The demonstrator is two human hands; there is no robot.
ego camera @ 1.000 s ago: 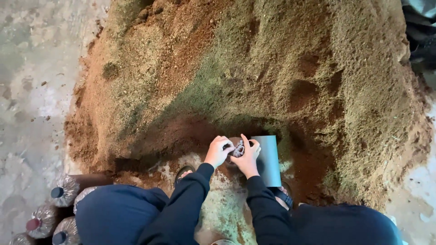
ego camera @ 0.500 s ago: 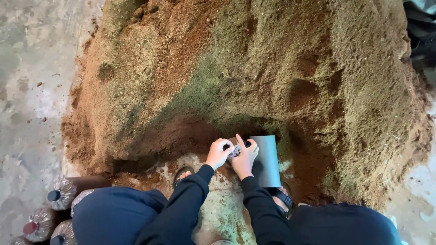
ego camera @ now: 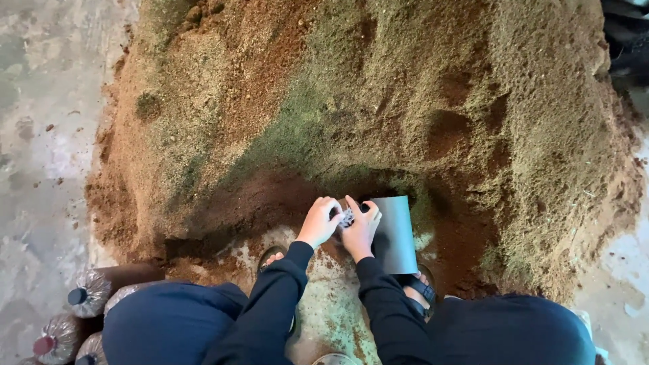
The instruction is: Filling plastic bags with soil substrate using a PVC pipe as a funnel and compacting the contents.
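Since a second ago the two hands have drawn closer together over the bag's mouth, and the whole scene has slid slightly down and left in view.

A great heap of brown and greenish sawdust substrate (ego camera: 378,101) covers most of the concrete floor (ego camera: 40,135), with a dark hollow scooped into its near edge. The person crouches at that hollow, dark blue knees (ego camera: 169,324) spread to either side and sandalled feet on the floor. A grey flat panel (ego camera: 395,233), shaped like a scoop, stands just beside the right hand, leaning on the heap. At the lower left lie filled plastic bags with coloured caps (ego camera: 84,297), well apart from the hands.

The left hand (ego camera: 319,222) and right hand (ego camera: 359,228) are pressed close, fingers curled, both pinching the crinkled clear plastic neck of a small filled bag (ego camera: 347,217) that sits between them at the foot of the heap.
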